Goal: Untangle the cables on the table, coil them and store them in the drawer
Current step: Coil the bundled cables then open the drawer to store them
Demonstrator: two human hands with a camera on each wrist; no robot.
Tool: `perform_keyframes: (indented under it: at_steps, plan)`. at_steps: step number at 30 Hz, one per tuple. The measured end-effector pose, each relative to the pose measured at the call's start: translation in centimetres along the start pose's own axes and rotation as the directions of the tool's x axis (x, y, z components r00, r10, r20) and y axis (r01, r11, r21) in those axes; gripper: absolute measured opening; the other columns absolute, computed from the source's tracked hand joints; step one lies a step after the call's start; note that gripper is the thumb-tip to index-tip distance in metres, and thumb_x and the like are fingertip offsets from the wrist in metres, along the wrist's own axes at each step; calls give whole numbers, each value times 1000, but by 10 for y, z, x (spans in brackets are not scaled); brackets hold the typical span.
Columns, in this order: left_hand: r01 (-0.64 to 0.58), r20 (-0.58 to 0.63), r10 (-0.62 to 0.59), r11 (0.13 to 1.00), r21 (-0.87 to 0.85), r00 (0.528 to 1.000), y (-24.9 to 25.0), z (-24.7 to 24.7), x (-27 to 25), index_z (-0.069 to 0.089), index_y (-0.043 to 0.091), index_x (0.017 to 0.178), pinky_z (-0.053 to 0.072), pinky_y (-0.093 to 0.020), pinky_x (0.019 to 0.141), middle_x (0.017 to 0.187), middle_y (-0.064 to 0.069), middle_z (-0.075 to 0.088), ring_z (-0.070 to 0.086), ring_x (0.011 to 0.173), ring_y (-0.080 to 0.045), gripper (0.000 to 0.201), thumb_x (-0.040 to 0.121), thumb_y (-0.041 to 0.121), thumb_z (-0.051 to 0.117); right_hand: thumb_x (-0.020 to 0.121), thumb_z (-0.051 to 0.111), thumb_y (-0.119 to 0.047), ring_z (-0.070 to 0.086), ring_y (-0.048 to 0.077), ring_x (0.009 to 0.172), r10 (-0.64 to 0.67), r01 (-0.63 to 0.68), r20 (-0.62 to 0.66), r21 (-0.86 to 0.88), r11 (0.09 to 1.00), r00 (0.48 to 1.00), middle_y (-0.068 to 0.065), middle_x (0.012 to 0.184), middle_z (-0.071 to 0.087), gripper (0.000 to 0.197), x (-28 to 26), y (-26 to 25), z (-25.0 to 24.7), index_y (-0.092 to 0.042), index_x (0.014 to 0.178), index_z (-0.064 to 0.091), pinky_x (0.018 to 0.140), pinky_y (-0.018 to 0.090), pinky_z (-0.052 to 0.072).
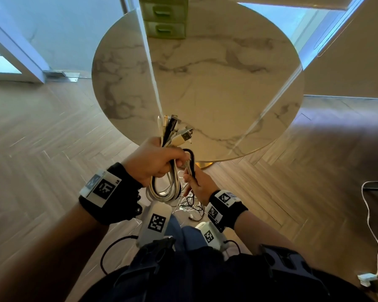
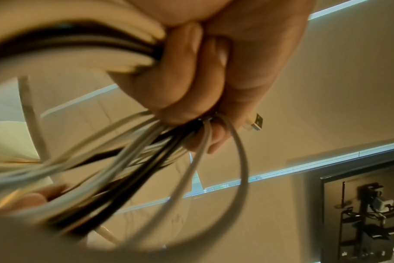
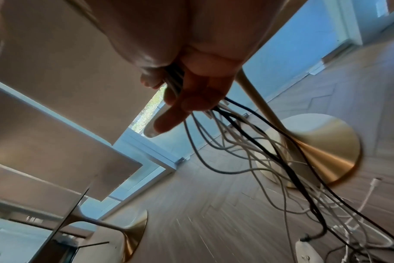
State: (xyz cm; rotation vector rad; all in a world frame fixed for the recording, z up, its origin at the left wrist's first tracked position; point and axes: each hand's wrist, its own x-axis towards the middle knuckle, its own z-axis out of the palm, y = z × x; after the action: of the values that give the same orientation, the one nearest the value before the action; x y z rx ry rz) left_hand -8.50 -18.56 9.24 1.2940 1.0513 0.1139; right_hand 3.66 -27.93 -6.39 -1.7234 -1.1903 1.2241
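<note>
My left hand (image 1: 155, 160) grips a bundle of white and black cables (image 1: 164, 188) in front of the table's near edge. Their USB plugs (image 1: 176, 129) stick up above the fist, and coiled loops hang below it. In the left wrist view the fingers (image 2: 191, 80) are curled tight round the cables (image 2: 124, 160), with one USB plug (image 2: 257, 122) poking out. My right hand (image 1: 194, 182) sits just below and to the right and pinches several strands. From that hand (image 3: 191, 89) the loose cable ends (image 3: 281, 160) trail down in a tangle onto the floor. A green drawer unit (image 1: 164, 18) stands at the table's far edge, its drawers pushed in.
The round marble table (image 1: 216, 83) stands on a gold pedestal base (image 3: 322, 151). On the wooden floor to the right lies a white cable (image 1: 368, 214) with a charger (image 1: 367, 280). A second gold-based table (image 3: 128, 231) stands further off.
</note>
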Motion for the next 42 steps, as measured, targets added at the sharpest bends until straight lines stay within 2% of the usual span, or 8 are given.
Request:
perform_keyframes:
  at_steps: [3,7,14,22,27,32,36,42]
  plan:
    - [-42,-14,42,997,-58,999,6,-2,-3,53,9,55,14,-15,35,59,-11,42,23,34,-9,30,83,5,62,95,46,-19,65,19,57,94,-94,46,-9,996,995,-3,77,53,8,-2,13,3,-13,101,44,61,33,53]
    - [-139,-23,138,985,-100,990,20,-10,-10,53,19,45,14,-14,33,53,-2,48,25,32,-7,42,84,5,61,94,49,-20,64,16,63,177,-171,54,-90,981,983,-6,75,55,5,-8,30,3,-17,94,45,56,13,47]
    - [-273,-32,272,940,-204,962,50,-23,-22,51,20,41,13,-12,33,52,1,46,24,30,-4,49,86,3,57,94,50,-23,56,21,79,318,-194,224,-443,875,921,0,86,53,7,-25,65,2,-18,90,52,77,29,48]
    - [-241,-20,242,970,41,970,28,-10,-6,59,10,62,22,-14,32,58,-3,62,27,31,-6,28,89,16,62,81,69,-25,45,27,126,394,-234,114,-646,727,912,11,137,45,75,-17,49,-28,-9,141,27,100,33,38]
    - [-192,-122,241,928,320,963,10,-4,18,53,20,56,32,-15,44,41,9,42,37,39,-2,36,89,32,61,84,64,-29,39,26,130,439,-236,84,-746,623,895,13,144,37,69,-8,9,-64,-6,139,30,104,31,34]
    - [-208,-96,202,976,-60,975,3,15,34,48,17,63,24,-18,38,50,3,39,28,36,-6,36,94,35,52,89,57,-22,49,15,121,-9,-10,-61,-298,954,998,6,135,50,55,-12,-65,-74,-12,138,35,96,24,39]
    - [-270,-48,273,884,-382,961,10,30,33,36,15,58,19,-18,35,42,6,32,23,33,-5,44,98,34,44,77,61,-28,47,11,125,-159,122,131,251,960,979,-4,130,52,62,-16,-99,-45,-23,133,35,104,35,40]
    - [-265,-197,179,573,-776,964,27,-8,47,36,22,60,23,-16,35,43,9,32,25,33,-2,41,95,42,44,94,47,-29,54,15,68,-224,223,15,-200,954,974,-3,77,57,18,-13,-91,-32,-22,110,45,70,39,47]
